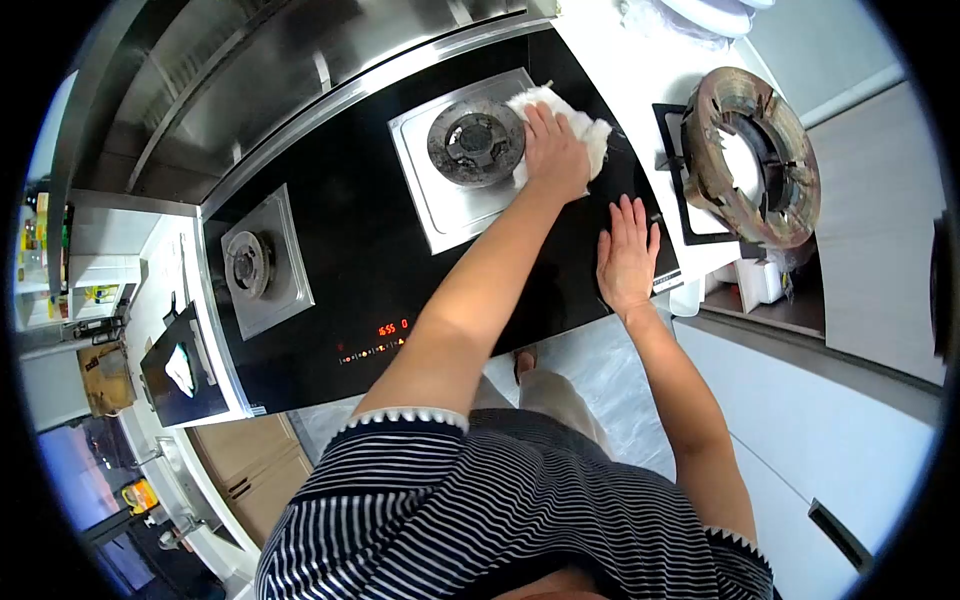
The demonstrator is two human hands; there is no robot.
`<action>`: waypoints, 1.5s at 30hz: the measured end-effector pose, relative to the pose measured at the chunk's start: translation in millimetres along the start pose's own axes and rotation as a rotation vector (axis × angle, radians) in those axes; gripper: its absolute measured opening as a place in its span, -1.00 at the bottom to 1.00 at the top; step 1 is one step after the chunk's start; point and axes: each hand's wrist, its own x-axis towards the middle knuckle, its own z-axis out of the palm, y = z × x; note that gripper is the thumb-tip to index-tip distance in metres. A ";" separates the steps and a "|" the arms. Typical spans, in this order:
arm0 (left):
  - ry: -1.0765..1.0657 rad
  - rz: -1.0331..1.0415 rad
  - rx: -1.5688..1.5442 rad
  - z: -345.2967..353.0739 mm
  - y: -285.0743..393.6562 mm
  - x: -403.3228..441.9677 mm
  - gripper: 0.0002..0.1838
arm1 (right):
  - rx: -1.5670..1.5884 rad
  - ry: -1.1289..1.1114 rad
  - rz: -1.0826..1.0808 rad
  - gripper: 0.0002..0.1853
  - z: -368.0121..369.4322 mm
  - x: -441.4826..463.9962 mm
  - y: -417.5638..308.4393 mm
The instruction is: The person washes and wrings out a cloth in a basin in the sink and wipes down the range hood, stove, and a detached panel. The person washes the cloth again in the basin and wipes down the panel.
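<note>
The white cloth (594, 138) is positioned at the right side of the larger-looking burner (475, 142), over part of its steel plate (440, 212) and the adjoining black glass of the cooktop (340, 190). The cloth is pressed down by the left grip (557, 165): the fingers are extended across it and are not closed around it; the thumb is hidden. The right grip (628, 262) is laid palm-down on the glass near the front right corner, with the fingers outstretched and nothing held.

Wiping is judged to be in progress, with 1 of the 2 visible plates being worked. The ring-shaped pan support (708, 150) is already off the cooktop and is set by the white tabletop (640, 75), overlapping a black frame (673, 160). Brown discoloration is shown on this ring, so its cleaning is judged to be outstanding. The second burner (247, 265) and its plate (290, 265) are also exposed, well apart from both hands; whether that area is finished cannot be told. Dark marks are visible on the nearer burner.
</note>
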 end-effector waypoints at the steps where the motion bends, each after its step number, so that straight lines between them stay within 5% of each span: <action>1: 0.008 -0.063 -0.017 3.5 1.5 13.4 -0.38 | -0.007 -0.006 -0.002 -0.57 -0.9 -0.9 -0.4; 8: -0.010 -0.299 0.027 23.6 -9.0 96.8 -0.35 | -0.005 -0.020 0.003 -0.56 -0.4 2.6 2.7; 13: 0.010 0.058 0.038 2.5 3.6 -2.0 -0.35 | -0.057 0.020 -0.031 -0.57 4.2 0.4 3.6; 17: 0.080 0.419 -0.241 -17.5 -36.3 -106.2 -0.42 | -0.065 0.025 -0.050 -0.57 5.8 -0.9 5.2; 21: -0.112 0.304 -0.207 -47.8 -119.6 -161.1 -0.45 | -0.081 0.008 -0.048 -0.55 4.3 -0.6 1.8; 25: -0.058 0.056 -0.102 -50.9 -185.0 -162.0 -0.48 | -0.092 -0.029 -0.044 -0.51 6.0 -0.3 1.2; 31: 0.091 -0.069 0.072 -12.2 -242.4 -54.6 -0.52 | -0.116 -0.017 -0.060 -0.51 8.3 0.5 0.4; 35: -0.026 -0.220 0.082 -15.8 -256.1 -4.8 -0.52 | -0.132 -0.017 -0.056 -0.51 7.4 0.8 -1.0; 41: -0.082 -0.124 0.076 -28.6 -208.6 -107.7 -0.46 | -0.154 0.036 -0.086 -0.55 9.2 1.1 0.0; 45: -0.107 -0.032 0.024 -50.2 -234.1 -185.7 -0.48 | -0.170 0.038 -0.085 -0.54 14.5 0.8 6.0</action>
